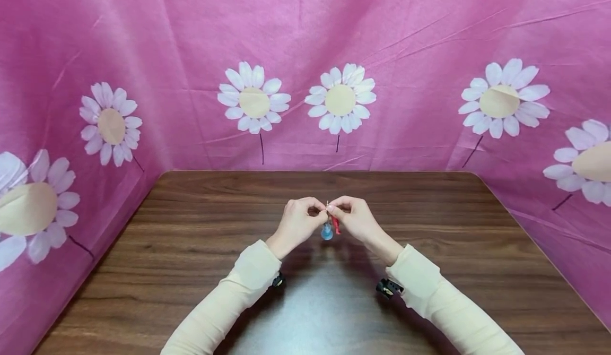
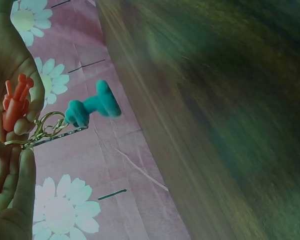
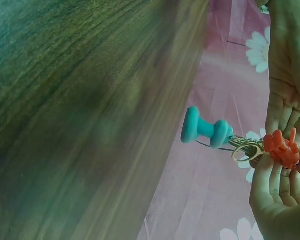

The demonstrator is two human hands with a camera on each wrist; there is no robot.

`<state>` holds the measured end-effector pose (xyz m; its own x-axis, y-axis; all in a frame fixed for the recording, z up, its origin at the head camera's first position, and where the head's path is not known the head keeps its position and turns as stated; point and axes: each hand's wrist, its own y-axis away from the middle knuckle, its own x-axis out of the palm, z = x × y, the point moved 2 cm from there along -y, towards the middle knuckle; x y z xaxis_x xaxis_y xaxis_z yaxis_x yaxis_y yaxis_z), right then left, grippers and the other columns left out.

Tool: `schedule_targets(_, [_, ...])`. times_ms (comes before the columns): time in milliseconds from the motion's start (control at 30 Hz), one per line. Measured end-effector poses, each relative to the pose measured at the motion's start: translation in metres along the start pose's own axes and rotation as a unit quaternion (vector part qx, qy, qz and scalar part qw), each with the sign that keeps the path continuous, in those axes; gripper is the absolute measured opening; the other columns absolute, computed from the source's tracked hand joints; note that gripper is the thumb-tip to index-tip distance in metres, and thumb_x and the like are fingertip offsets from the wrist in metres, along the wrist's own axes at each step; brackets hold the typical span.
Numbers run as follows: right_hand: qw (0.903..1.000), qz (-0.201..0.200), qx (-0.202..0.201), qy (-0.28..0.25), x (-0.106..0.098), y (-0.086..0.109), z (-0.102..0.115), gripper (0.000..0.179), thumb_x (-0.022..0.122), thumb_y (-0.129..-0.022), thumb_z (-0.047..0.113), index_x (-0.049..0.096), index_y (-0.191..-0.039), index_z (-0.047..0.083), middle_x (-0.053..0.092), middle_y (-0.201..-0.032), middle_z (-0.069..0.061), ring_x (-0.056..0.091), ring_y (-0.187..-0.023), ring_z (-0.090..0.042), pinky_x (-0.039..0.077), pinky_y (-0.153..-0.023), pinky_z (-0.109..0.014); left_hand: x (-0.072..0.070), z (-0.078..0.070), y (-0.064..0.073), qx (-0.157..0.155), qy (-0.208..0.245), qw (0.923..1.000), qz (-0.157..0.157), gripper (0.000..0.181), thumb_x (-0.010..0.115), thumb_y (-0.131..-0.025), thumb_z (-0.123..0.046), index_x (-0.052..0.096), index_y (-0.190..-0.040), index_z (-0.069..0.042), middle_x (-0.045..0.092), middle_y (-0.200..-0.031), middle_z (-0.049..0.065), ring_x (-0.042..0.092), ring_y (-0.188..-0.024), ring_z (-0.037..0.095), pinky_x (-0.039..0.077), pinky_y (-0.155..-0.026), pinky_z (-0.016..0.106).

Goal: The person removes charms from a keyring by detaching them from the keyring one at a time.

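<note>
Keychain (image 1: 326,232) hangs approx. vert., blue end down.

Three views onto one turquoise charm (image 1: 326,232)
The head view looks from well above the charm, on the person's side, forward and down, taking in the table (image 1: 210,211) beneath it and the pink cloth (image 1: 296,26) beyond. The two wrist views face forward from near it, left and right, turned sideways in opposite directions; both share the charm, the table below and the cloth beyond.
</note>
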<state>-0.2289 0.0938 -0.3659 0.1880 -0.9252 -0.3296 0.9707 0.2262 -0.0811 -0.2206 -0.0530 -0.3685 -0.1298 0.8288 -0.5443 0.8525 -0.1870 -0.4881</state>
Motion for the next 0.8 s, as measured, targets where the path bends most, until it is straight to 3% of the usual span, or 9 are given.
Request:
schedule_targets(233, [0.9999,0.013,0.005,0.007,0.0007,0.0008,-0.0015,0.016,0.058,-0.088,0.005,0.062,-0.092,-0.009,0.061,-0.064,-0.001,0.052,-0.056,-0.006,0.044,-0.052,-0.021,0.0011,0.0019,0.0024,-0.002,0.001,1.0,0.004,0.004,0.065,-0.073,-0.012,0.069,-0.072,-0.011,0.068,-0.066,-0.002,0.059,-0.058,0.003,0.046,-0.054,0.014])
schedule_targets(400, [0.9999,0.013,-0.004,0.005,0.0011,0.0002,-0.0005,0.015,0.058,-0.087,0.004,0.062,-0.091,-0.009,0.063,-0.07,-0.001,0.054,-0.063,-0.005,0.047,-0.062,-0.024,0.0026,0.0042,0.0028,-0.006,0.014,0.9998,-0.012,0.004,0.066,-0.072,-0.013,0.067,-0.07,-0.011,0.067,-0.064,-0.002,0.058,-0.057,0.002,0.046,-0.052,0.014])
schedule_targets(533, [0.9998,0.016,0.0,-0.013,0.0013,-0.0014,0.0005,0.014,0.057,-0.087,0.004,0.062,-0.09,-0.009,0.06,-0.066,0.004,0.054,-0.061,-0.006,0.047,-0.062,-0.025,0.0031,0.0056,0.0025,-0.006,0.029,0.9992,-0.025,0.004,0.067,-0.072,-0.012,0.067,-0.069,-0.009,0.068,-0.065,0.0,0.061,-0.057,0.003,0.048,-0.052,0.013])
schedule_targets(800, [0.998,0.042,-0.017,-0.045,0.0012,-0.005,0.0035,0.014,0.057,-0.087,0.003,0.06,-0.088,-0.011,0.058,-0.066,0.004,0.054,-0.063,-0.007,0.047,-0.058,-0.025,0.0024,0.0049,0.0033,-0.053,0.084,0.9944,-0.037,0.005,0.064,-0.072,-0.008,0.066,-0.072,-0.004,0.068,-0.066,0.004,0.059,-0.056,0.003,0.049,-0.052,0.016])
